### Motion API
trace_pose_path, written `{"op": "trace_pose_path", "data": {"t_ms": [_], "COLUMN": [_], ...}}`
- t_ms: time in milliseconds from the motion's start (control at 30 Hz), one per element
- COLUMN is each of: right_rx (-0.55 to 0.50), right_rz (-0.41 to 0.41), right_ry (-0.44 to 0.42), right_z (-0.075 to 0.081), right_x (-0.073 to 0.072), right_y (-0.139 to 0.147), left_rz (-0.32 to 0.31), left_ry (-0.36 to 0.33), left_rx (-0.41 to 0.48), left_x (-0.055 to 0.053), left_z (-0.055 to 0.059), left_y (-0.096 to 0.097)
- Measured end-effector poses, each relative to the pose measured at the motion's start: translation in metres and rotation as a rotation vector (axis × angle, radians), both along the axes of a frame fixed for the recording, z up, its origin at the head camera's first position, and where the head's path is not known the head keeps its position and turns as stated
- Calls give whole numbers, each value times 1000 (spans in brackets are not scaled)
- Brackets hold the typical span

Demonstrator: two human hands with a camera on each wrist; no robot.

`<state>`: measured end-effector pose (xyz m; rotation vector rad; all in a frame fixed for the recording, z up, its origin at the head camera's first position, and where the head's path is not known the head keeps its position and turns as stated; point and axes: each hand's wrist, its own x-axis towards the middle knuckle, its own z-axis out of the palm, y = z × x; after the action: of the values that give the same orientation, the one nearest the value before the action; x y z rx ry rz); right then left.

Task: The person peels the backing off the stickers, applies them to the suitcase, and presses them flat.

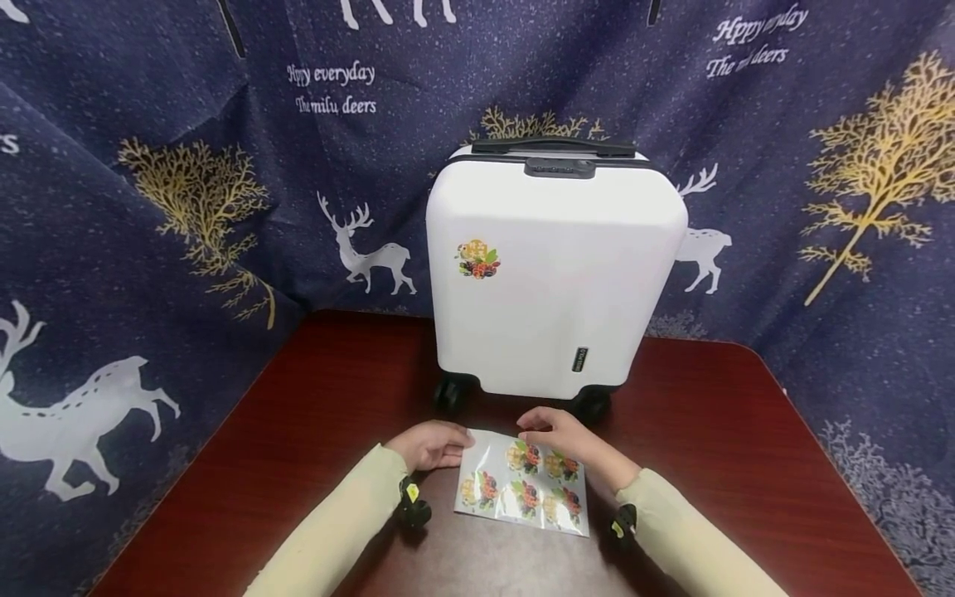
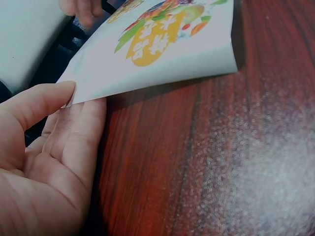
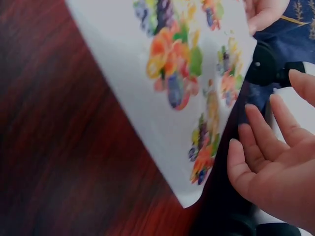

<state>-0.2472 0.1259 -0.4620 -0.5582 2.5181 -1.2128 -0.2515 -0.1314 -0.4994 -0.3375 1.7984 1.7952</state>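
A glossy white sheet of fruit stickers (image 1: 496,477) is held just over the table, with several colourful fruit prints on it. My left hand (image 1: 433,445) pinches its far left corner between thumb and fingers, as the left wrist view shows closely. My right hand (image 1: 563,437) hovers over the sheet's far right part, its fingers (image 3: 266,132) loosely bent with nothing between them. Behind the sheet stands a white suitcase (image 1: 552,282), upright, with one fruit sticker (image 1: 478,259) on the upper left of its front.
The suitcase stands on black wheels (image 1: 593,404) on the dark red wooden table (image 1: 336,381). A black handle (image 1: 552,148) runs along its top. A dark blue cloth (image 1: 298,166) with deer and tree prints hangs behind and beside the table.
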Motion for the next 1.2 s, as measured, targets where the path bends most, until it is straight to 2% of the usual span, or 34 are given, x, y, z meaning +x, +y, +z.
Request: {"op": "trace_pose_path", "data": {"t_ms": [233, 567, 967, 1200], "right_rx": [16, 32, -47, -23], "right_rz": [127, 188, 166, 125], "right_ry": [-38, -44, -180, -200], "right_z": [-10, -18, -18, -18], "right_x": [-12, -21, -25, -20], "right_y": [2, 0, -2, -4], "left_rz": [-5, -23, -60, -134], "left_ry": [-5, -15, -1, -36], "left_rx": [-4, 15, 36, 48], "left_x": [0, -1, -2, -3], "left_z": [1, 1, 2, 2], "left_y": [-1, -1, -1, 2]}}
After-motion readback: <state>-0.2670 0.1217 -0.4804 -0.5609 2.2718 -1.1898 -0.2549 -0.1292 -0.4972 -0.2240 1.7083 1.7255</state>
